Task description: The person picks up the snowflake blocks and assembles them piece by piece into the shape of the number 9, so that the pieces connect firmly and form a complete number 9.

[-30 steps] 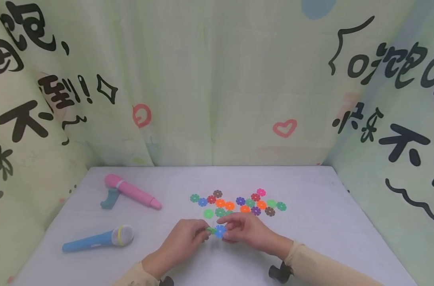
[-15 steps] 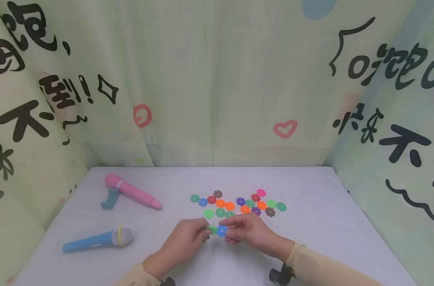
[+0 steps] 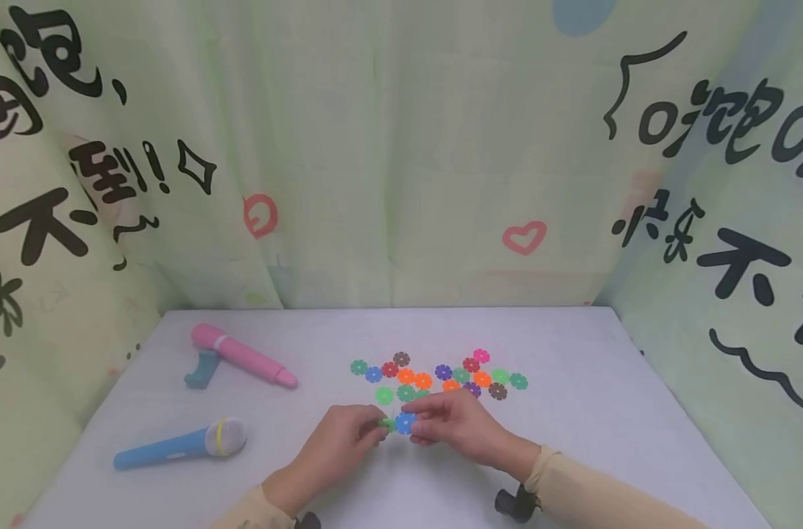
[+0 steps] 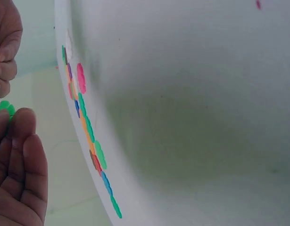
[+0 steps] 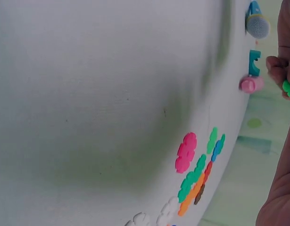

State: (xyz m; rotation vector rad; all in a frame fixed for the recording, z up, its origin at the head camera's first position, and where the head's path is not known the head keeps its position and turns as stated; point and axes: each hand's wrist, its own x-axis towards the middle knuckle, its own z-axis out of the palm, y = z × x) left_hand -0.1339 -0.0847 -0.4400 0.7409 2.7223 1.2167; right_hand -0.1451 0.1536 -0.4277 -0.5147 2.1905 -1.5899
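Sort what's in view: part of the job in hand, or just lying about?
In the job:
- green disc, pinched in the left hand
- blue disc, held in the right hand
- other discs, probably the supply

Lying about, apparently:
- blue mic
- pink wand
- teal piece

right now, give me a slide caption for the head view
Left hand pinches green disc, right hand holds blue disc.

The blue disc (image 3: pixel 404 423) and green disc (image 3: pixel 389 425) are looking like smooth plastic; the curtain (image 3: pixel 447 147) is resembling matt cloth; the microphone grille (image 5: pixel 258 27) is showing rough mesh.
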